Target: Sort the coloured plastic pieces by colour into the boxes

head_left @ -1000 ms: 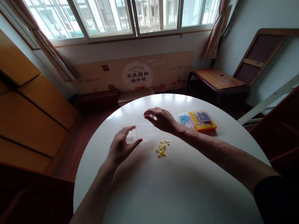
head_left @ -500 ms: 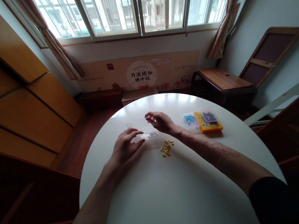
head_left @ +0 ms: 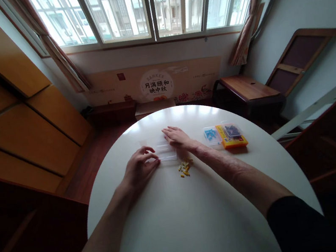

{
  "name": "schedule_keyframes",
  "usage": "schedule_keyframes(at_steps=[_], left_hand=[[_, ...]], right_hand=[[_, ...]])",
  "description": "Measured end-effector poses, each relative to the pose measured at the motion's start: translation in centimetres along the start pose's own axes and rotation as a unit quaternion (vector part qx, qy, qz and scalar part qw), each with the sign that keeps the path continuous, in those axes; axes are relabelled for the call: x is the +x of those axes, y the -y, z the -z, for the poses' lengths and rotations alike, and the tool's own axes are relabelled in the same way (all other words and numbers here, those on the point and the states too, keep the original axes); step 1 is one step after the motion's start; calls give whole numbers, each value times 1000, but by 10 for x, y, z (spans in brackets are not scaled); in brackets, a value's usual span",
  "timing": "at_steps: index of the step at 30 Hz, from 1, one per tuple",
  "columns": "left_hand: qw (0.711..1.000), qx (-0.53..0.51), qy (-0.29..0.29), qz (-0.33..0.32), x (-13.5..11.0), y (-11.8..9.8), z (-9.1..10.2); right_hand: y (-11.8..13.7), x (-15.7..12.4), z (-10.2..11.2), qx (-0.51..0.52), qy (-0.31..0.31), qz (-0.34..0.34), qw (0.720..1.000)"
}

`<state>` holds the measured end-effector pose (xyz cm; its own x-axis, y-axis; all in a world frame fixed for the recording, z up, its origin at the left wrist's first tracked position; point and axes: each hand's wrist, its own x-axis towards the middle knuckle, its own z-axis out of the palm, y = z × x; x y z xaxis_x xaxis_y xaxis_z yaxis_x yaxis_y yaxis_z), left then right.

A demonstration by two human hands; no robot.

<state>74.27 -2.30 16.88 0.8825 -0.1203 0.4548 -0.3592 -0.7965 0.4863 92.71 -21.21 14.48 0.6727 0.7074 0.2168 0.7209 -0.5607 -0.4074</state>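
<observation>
A clear plastic box (head_left: 167, 155) lies on the white table between my hands, its outline faint against the surface. My left hand (head_left: 140, 165) is at its left edge, fingers bent and closed with thumb and fingertips against the plastic. Stretched out nearly flat, my right hand (head_left: 177, 137) rests over the far right part of the box. Just nearer to me than the box lies a loose pile of small yellow pieces (head_left: 185, 168). What lies under my right palm is hidden.
To the right are a clear box of blue pieces (head_left: 210, 134) and a yellow-orange box (head_left: 234, 142), with a clear box of dark pieces (head_left: 232, 130) on top. The round white table (head_left: 177, 219) has a curved far edge facing a window.
My right hand has come down and its fingers have straightened over the clear box. My left fingers have closed in at the box's left edge. The view has shifted slightly.
</observation>
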Motion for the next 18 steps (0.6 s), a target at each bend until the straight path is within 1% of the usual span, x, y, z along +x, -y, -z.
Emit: schedule_keyframes(at_steps=[3, 5, 6, 8, 10, 12, 14, 16, 18], left_hand=[[1000, 6, -2, -3, 1, 1, 0], [1000, 17, -5, -6, 2, 2, 0], [1000, 23, -7, -7, 2, 3, -1], [999, 35, -13, -6, 2, 4, -2], [999, 48, -17, -2, 2, 5, -3], [998, 63, -19, 1, 1, 5, -4], [996, 81, -21, 0, 2, 4, -4], [995, 96, -24, -4, 3, 3, -4], [994, 104, -26, -11, 4, 2, -5]], right_hand=[[4, -6, 11, -5, 1, 6, 1000], [6, -16, 25, -9, -11, 20, 1000], [6, -23, 35, -15, -31, 35, 999], [-1, -41, 57, -30, -94, 53, 994], [-16, -64, 81, -39, -133, 35, 990], [-39, -91, 103, -55, -178, -7, 982], [-66, -119, 119, -114, -228, -90, 963], [-91, -146, 128, -169, -226, -166, 945], [-107, -169, 130, -215, -212, -217, 929]])
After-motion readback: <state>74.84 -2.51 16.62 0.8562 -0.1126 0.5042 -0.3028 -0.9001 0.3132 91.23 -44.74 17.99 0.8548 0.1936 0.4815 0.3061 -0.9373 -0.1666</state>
